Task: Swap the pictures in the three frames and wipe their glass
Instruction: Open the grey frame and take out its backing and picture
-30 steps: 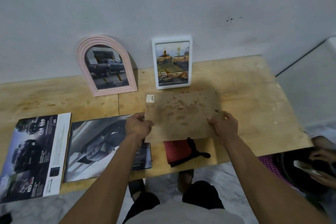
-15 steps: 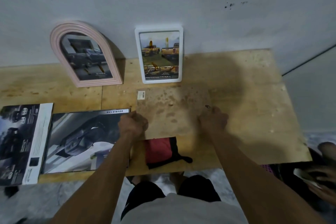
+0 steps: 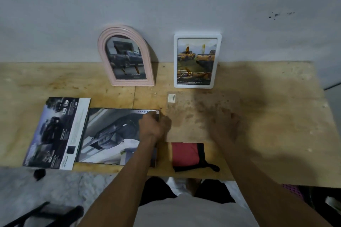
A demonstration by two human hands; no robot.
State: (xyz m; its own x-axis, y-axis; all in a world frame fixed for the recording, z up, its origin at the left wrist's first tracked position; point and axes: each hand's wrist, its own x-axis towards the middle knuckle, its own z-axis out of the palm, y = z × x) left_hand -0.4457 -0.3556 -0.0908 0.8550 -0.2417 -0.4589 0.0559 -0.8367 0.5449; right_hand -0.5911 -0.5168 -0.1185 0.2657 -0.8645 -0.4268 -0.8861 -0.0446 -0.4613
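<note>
A: Where could a hand pass on the counter (image 3: 276, 116)?

B: The right part is bare wood, from the brown backing board (image 3: 193, 116) out to the edge. The far left corner is bare too.

A: And the back?

B: The pink arched frame (image 3: 127, 55) and the white frame (image 3: 197, 61) lean on the wall, with a narrow gap between them.

A: The front?

B: A car print (image 3: 55, 134) and a larger car picture (image 3: 110, 134) cover the left front, touching. The red cloth (image 3: 184, 155) lies just beside the board's near edge.
</note>
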